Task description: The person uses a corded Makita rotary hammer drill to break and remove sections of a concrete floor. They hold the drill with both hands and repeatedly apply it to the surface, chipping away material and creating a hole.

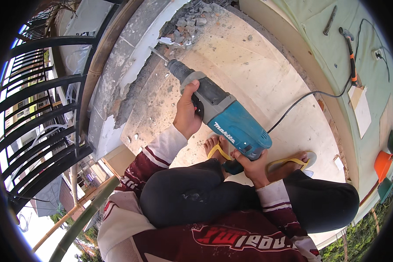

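Observation:
A teal and grey rotary hammer drill (233, 115) lies slantwise across the middle, its chuck up and to the left. My left hand (188, 110) is closed round the front side handle. Lower right, my right hand (252, 168) grips the rear handle, whose trigger is hidden by the fingers. The drill's steel bit (158, 54) points at the broken edge of a white-faced masonry ledge (137, 59); whether the tip touches it, I cannot tell. Grey rubble (188, 27) is heaped beyond the bit.
A black cord (288, 111) runs right from the drill. A hammer (350, 52), a chisel-like metal rod (330, 20) and a plug connection (377, 54) lie on a pale green sheet (367, 118). Black metal railing (43, 102) stands left. My sandaled feet (222, 148) are below the drill.

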A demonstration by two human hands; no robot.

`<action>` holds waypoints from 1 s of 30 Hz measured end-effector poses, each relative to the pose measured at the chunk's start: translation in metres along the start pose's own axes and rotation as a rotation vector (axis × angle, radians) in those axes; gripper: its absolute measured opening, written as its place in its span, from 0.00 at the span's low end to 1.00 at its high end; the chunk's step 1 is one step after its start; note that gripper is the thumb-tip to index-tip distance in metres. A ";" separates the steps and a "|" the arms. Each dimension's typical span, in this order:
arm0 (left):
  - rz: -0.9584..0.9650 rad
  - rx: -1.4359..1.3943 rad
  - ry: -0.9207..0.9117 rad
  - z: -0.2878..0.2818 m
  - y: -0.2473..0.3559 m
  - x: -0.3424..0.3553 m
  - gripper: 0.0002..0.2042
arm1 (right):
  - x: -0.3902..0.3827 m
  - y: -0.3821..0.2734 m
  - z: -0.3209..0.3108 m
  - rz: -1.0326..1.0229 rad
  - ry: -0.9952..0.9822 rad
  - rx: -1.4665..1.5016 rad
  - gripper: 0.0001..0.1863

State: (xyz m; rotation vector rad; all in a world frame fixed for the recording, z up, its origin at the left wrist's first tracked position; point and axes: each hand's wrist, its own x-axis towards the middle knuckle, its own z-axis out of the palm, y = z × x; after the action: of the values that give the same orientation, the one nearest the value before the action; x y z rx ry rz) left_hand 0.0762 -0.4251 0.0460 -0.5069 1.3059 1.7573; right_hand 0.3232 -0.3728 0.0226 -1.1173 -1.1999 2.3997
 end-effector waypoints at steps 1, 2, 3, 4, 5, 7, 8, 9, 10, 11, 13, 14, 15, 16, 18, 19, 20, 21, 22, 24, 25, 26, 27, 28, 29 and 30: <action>0.019 -0.013 0.019 0.000 -0.005 0.000 0.25 | -0.001 0.006 -0.002 0.019 0.002 -0.017 0.21; 0.017 -0.030 0.041 -0.004 -0.006 0.001 0.23 | -0.001 0.014 0.001 0.030 0.001 -0.038 0.24; 0.053 -0.021 0.027 -0.005 -0.006 0.003 0.23 | 0.001 0.020 0.002 0.017 0.037 -0.022 0.23; 0.056 -0.015 0.028 -0.006 -0.007 0.004 0.23 | -0.001 0.023 0.005 0.014 0.074 -0.008 0.23; 0.048 -0.010 0.048 -0.008 -0.007 0.004 0.23 | -0.002 0.024 0.007 0.010 0.105 0.019 0.22; 0.038 -0.018 0.032 -0.010 -0.005 0.002 0.25 | -0.009 0.020 0.014 0.021 0.155 -0.026 0.21; 0.030 -0.013 0.017 -0.009 -0.004 0.000 0.26 | -0.012 0.014 0.016 0.020 0.175 -0.037 0.21; 0.035 -0.045 0.016 -0.010 -0.002 -0.002 0.25 | -0.015 0.009 0.020 -0.029 0.148 -0.060 0.21; 0.033 -0.075 0.003 -0.011 0.001 -0.005 0.25 | -0.020 0.003 0.023 -0.076 0.121 -0.083 0.21; 0.045 -0.114 -0.027 -0.013 0.002 -0.008 0.25 | -0.024 -0.002 0.027 -0.095 0.099 -0.123 0.21; 0.047 -0.096 -0.029 -0.014 0.005 -0.009 0.26 | -0.025 -0.009 0.031 -0.108 0.045 -0.177 0.21; 0.044 -0.107 -0.047 -0.016 0.007 -0.009 0.26 | -0.024 -0.011 0.033 -0.131 0.060 -0.187 0.21; 0.035 -0.115 -0.041 -0.017 0.008 -0.008 0.26 | -0.023 -0.011 0.034 -0.156 0.074 -0.197 0.21; 0.051 -0.108 -0.047 -0.018 0.008 -0.006 0.27 | -0.022 -0.011 0.034 -0.161 0.037 -0.251 0.22; 0.054 -0.122 -0.069 -0.021 0.010 -0.003 0.27 | -0.019 -0.007 0.034 -0.182 -0.006 -0.318 0.24; 0.052 -0.127 -0.070 -0.022 0.011 -0.001 0.27 | -0.018 -0.005 0.034 -0.157 -0.027 -0.344 0.26; 0.064 -0.112 -0.053 -0.024 0.011 0.001 0.28 | -0.018 -0.003 0.034 -0.159 -0.021 -0.332 0.27; 0.077 -0.095 -0.029 -0.025 0.011 0.002 0.29 | -0.018 -0.001 0.034 -0.172 -0.016 -0.315 0.29; 0.089 -0.081 -0.025 -0.026 0.011 0.003 0.30 | -0.019 0.000 0.033 -0.155 -0.016 -0.314 0.30; 0.071 -0.065 -0.014 -0.028 0.011 0.004 0.30 | -0.020 0.003 0.032 -0.104 -0.016 -0.317 0.32; 0.071 -0.067 -0.015 -0.029 0.012 0.005 0.30 | -0.020 0.005 0.032 -0.125 -0.035 -0.328 0.34; 0.077 -0.069 -0.020 -0.030 0.011 0.006 0.30 | -0.019 0.006 0.032 -0.132 -0.060 -0.351 0.35; 0.093 -0.074 -0.025 -0.031 0.012 0.009 0.30 | -0.018 0.008 0.033 -0.143 -0.084 -0.373 0.37; 0.089 -0.077 -0.020 -0.031 0.014 0.011 0.30 | -0.015 0.009 0.034 -0.149 -0.071 -0.357 0.38; 0.099 -0.092 -0.021 -0.032 0.016 0.014 0.30 | -0.012 0.010 0.036 -0.152 -0.058 -0.340 0.39; 0.086 -0.104 -0.017 -0.034 0.020 0.017 0.30 | -0.009 0.011 0.039 -0.157 -0.043 -0.324 0.40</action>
State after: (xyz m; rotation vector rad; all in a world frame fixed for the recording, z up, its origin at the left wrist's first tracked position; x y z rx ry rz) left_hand 0.0445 -0.4509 0.0322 -0.4992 1.2454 1.9041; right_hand 0.3023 -0.4070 0.0336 -1.0145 -1.6691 2.1743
